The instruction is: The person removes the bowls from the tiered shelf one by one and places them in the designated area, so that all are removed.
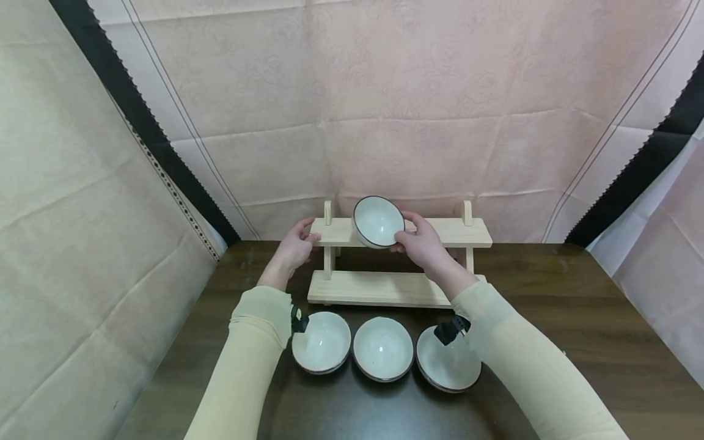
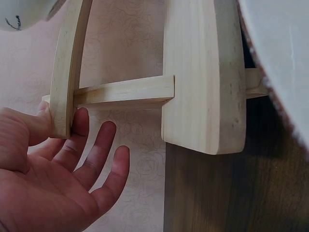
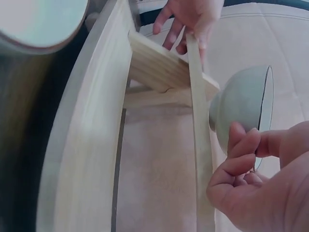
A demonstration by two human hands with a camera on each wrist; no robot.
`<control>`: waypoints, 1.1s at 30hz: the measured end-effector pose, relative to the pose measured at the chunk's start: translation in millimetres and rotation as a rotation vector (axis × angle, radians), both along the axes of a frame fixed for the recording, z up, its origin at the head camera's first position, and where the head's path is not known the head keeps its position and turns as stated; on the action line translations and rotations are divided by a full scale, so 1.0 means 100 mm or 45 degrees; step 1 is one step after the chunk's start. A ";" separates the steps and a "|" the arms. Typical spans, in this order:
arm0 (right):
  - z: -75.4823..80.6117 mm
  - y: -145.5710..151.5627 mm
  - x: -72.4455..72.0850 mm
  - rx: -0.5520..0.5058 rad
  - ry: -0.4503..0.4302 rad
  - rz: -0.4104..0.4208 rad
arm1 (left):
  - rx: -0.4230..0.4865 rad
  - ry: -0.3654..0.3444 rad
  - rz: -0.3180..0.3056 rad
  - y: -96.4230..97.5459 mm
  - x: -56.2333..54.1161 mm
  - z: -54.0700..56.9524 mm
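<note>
My right hand [image 1: 420, 244] pinches the rim of a white bowl [image 1: 378, 221] with a dark edge. The bowl is tilted toward me over the upper board of a two-tier wooden shelf [image 1: 385, 288]. In the right wrist view, the bowl [image 3: 244, 104] has its foot close to that board, with thumb and fingers at its rim. At the shelf's left end, my left hand [image 1: 297, 247] grips the upper board. The left wrist view shows the thumb on one face of the board [image 2: 67, 72] and fingers [image 2: 79, 130] at the other, the outer ones spread loosely.
Three more places in front of the shelf hold white bowls: left [image 1: 321, 342], middle [image 1: 383, 349] and right [image 1: 448, 360], the last partly behind my right wrist. All stand on a dark wooden table [image 1: 528, 305]. Pale cloth [image 1: 412, 91] hangs behind and at the sides.
</note>
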State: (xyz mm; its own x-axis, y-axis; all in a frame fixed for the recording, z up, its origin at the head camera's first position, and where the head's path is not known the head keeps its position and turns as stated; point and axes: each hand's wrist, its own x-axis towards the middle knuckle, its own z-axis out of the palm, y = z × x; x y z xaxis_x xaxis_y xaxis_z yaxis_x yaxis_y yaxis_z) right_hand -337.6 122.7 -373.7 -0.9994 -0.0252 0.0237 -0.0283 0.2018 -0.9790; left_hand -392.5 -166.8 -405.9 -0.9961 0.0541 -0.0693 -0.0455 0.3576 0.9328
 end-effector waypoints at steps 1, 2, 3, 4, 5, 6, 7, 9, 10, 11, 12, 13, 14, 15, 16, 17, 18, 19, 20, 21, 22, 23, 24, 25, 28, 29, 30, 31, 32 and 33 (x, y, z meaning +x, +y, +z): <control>-0.01 0.00 0.01 -0.019 -0.009 -0.005 | -0.006 0.001 0.001 0.00 0.00 0.00; -0.01 0.01 0.03 -0.040 -0.018 -0.009 | -0.007 0.000 0.002 0.00 0.00 0.00; -0.02 0.01 0.04 -0.055 -0.023 -0.013 | -0.008 0.000 0.003 0.00 0.00 0.00; -0.02 0.02 0.06 -0.061 -0.028 -0.015 | -0.007 0.000 0.003 0.00 0.00 0.00; -0.02 0.04 0.07 -0.064 -0.030 -0.018 | -0.008 0.000 0.003 0.00 0.00 0.00; -0.02 0.05 0.09 -0.064 -0.027 -0.018 | -0.010 0.001 0.002 0.01 0.00 0.00; -0.03 0.06 0.10 -0.064 -0.024 -0.017 | -0.014 0.003 0.001 0.01 0.00 0.00; -0.04 0.09 0.14 -0.060 -0.017 -0.011 | -0.018 0.003 0.000 0.01 0.01 0.00; -0.04 0.10 0.15 -0.062 -0.016 -0.008 | -0.018 0.003 0.000 0.01 0.01 0.00; -0.05 0.11 0.17 -0.064 -0.015 -0.009 | -0.018 0.002 -0.002 0.01 0.01 0.00; -0.05 0.12 0.19 -0.070 -0.017 -0.007 | -0.018 0.002 -0.004 0.01 0.01 0.00; -0.06 0.14 0.21 -0.079 -0.021 -0.006 | -0.018 0.000 -0.005 0.00 0.02 0.00; -0.07 0.15 0.22 -0.081 -0.021 -0.001 | -0.014 -0.001 -0.007 0.00 0.02 0.00; -0.07 0.16 0.24 -0.088 -0.025 -0.002 | -0.012 -0.001 -0.007 0.00 0.02 0.00; -0.08 0.17 0.26 -0.091 -0.024 0.003 | -0.010 -0.001 -0.008 0.00 0.02 0.00; -0.09 0.17 0.27 -0.091 -0.023 0.008 | -0.009 -0.001 -0.008 0.00 0.02 0.00; -0.10 0.18 0.29 -0.088 -0.020 0.019 | -0.007 -0.002 -0.007 0.00 0.02 0.00; -0.11 0.19 0.30 -0.086 -0.017 0.028 | -0.005 -0.002 -0.005 -0.01 0.02 0.00; -0.12 0.20 0.32 -0.081 -0.014 0.040 | 0.000 -0.004 -0.003 -0.01 0.02 0.00; -0.13 0.21 0.34 -0.079 -0.015 0.046 | 0.003 -0.005 -0.001 -0.01 0.02 0.00; -0.13 0.22 0.36 -0.071 -0.011 0.059 | 0.006 -0.007 0.000 -0.01 0.02 0.00; -0.14 0.23 0.38 -0.070 -0.010 0.065 | 0.005 -0.009 0.000 -0.01 0.02 0.01; -0.14 0.24 0.40 -0.066 -0.006 0.079 | 0.005 -0.010 -0.001 -0.01 0.02 0.01; -0.15 0.25 0.42 -0.060 -0.007 0.083 | 0.005 -0.010 -0.003 -0.01 0.02 0.00; -0.16 0.28 0.48 -0.041 -0.002 0.099 | -0.007 -0.007 -0.009 0.00 0.02 0.00; -0.17 0.29 0.50 -0.032 -0.002 0.105 | -0.009 -0.005 -0.010 0.00 0.02 0.00; -0.18 0.30 0.52 -0.018 -0.002 0.113 | -0.016 -0.001 -0.011 0.00 0.02 0.00; -0.19 0.31 0.54 -0.002 -0.003 0.116 | -0.018 0.001 -0.010 0.00 0.02 0.00; -0.20 0.32 0.56 0.010 0.000 0.123 | -0.025 0.004 -0.011 0.00 0.02 0.00; -0.21 0.33 0.58 0.021 0.000 0.128 | -0.034 0.006 -0.012 0.00 0.02 0.00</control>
